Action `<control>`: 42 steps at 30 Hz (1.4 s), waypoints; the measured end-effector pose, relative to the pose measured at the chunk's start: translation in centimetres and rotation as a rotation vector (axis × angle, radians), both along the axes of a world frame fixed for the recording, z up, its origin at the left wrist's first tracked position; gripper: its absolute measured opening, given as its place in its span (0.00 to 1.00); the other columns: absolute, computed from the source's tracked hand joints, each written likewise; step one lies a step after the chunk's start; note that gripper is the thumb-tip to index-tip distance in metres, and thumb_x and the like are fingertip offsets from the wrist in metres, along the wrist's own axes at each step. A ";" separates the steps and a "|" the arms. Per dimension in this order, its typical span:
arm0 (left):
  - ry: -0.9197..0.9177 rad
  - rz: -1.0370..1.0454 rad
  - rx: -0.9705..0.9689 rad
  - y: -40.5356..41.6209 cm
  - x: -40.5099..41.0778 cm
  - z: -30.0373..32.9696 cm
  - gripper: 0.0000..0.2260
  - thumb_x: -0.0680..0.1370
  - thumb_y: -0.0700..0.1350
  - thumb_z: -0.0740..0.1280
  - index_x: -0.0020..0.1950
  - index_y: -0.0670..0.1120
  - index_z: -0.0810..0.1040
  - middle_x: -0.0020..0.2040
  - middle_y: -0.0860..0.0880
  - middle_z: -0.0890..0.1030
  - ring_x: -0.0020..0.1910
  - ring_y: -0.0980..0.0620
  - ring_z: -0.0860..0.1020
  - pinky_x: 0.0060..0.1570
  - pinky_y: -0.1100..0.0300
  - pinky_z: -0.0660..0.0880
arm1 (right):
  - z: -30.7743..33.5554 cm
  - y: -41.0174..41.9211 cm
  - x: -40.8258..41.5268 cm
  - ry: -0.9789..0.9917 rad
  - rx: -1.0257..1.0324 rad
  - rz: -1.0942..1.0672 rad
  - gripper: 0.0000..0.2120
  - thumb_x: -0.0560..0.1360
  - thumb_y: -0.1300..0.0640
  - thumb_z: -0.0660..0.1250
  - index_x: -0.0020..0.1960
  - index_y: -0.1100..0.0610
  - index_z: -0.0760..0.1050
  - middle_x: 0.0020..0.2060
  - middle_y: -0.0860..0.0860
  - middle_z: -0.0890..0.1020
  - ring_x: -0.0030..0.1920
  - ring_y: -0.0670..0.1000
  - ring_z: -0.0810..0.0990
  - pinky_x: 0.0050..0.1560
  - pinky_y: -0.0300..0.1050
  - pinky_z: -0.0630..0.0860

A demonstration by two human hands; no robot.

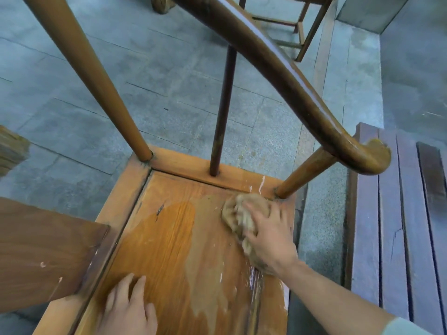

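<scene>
A wooden chair's seat [169, 250] fills the lower middle of the head view, with a curved armrest rail [290, 78] arching above it. The seat shows a wet, darker orange patch next to a dull dusty strip. My right hand [268, 235] presses a crumpled brownish rag [235, 213] onto the seat's far right corner, beside the armrest post [304, 172]; its fingers curl over the rag. My left hand [130, 308] lies flat on the near part of the seat, fingers straight, holding nothing.
A broad backrest splat [43, 250] crosses at the left. Two spindles [222, 112] rise from the seat frame. Grey stone paving [157, 81] lies beyond. Dark wooden planks [387, 213] run along the right, and another wooden chair frame [307, 27] stands at the top.
</scene>
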State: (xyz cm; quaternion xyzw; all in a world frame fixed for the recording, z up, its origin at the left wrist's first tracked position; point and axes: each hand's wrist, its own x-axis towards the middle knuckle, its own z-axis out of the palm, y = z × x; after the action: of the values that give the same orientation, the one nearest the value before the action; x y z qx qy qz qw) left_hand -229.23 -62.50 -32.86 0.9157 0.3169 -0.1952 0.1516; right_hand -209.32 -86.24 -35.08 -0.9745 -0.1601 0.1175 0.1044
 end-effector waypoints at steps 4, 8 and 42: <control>-0.015 -0.060 0.043 0.5 -0.2 -0.9 0.18 0.62 0.41 0.73 0.52 0.41 0.86 0.57 0.38 0.82 0.51 0.35 0.81 0.50 0.37 0.79 | -0.9 5.9 6.2 -0.040 -0.043 -0.400 0.32 0.81 0.37 0.56 0.82 0.44 0.53 0.66 0.60 0.65 0.61 0.63 0.67 0.66 0.57 0.67; -0.112 -0.132 0.087 0.9 -0.1 -0.7 0.16 0.56 0.39 0.67 0.41 0.39 0.86 0.45 0.39 0.85 0.34 0.37 0.83 0.37 0.38 0.81 | -1.5 8.9 7.8 -0.175 -0.069 -0.277 0.28 0.79 0.37 0.57 0.77 0.43 0.65 0.64 0.58 0.70 0.57 0.60 0.68 0.65 0.54 0.67; -0.463 -0.728 0.409 8.4 0.5 -1.0 0.23 0.86 0.40 0.42 0.79 0.40 0.37 0.80 0.38 0.40 0.80 0.48 0.42 0.75 0.55 0.45 | -2.5 25.0 11.1 -0.251 0.052 0.182 0.23 0.78 0.44 0.62 0.73 0.44 0.70 0.68 0.53 0.71 0.65 0.58 0.69 0.67 0.55 0.67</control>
State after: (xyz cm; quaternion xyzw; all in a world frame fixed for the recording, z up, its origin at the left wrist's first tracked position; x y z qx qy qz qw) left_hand -228.78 -54.11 -33.85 0.9977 -0.0348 0.0397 -0.0435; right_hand -198.21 -61.24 -37.58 -0.9599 -0.2627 -0.0005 0.0975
